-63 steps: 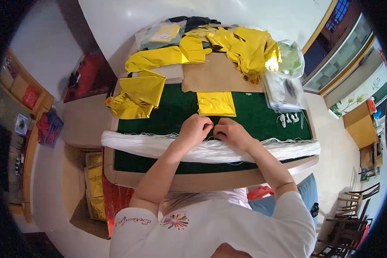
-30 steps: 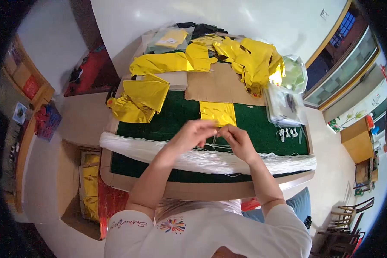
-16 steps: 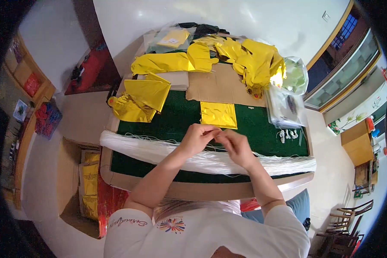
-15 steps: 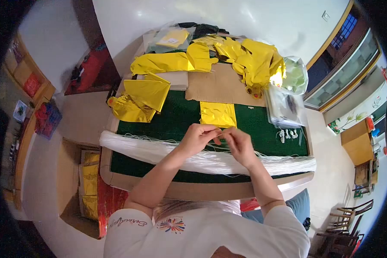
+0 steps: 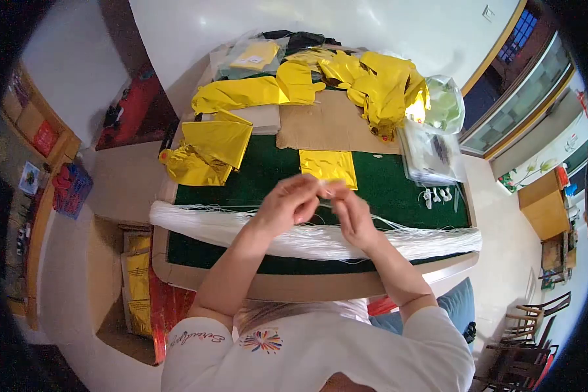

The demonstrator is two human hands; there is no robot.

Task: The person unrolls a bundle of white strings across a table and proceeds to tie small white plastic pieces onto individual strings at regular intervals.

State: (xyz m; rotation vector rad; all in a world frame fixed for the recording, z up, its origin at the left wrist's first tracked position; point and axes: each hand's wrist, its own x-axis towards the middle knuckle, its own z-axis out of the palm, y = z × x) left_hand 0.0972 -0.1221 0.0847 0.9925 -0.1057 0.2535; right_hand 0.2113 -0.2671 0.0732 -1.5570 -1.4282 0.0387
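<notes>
My left hand (image 5: 286, 205) and my right hand (image 5: 351, 210) meet above the middle of a long bundle of white string (image 5: 431, 247), fingertips pinched close together. Something thin and pale shows between the fingertips, too small and blurred to name. Just beyond the hands, a folded yellow foil piece (image 5: 329, 166) lies on the green table top (image 5: 274, 157). The bundle stretches across the table's near side, passing under both wrists, and some loose strands run along its top.
Yellow foil sheets (image 5: 235, 95) lie around brown cardboard (image 5: 333, 124). Clear plastic bags (image 5: 431, 157) and small white string pieces (image 5: 438, 195) are at the right. An open carton (image 5: 111, 281) holding yellow packets stands on the floor at the left.
Both hands have shifted slightly, the left one turning so its fingers curl more openly toward the camera. The view has moved a little.
</notes>
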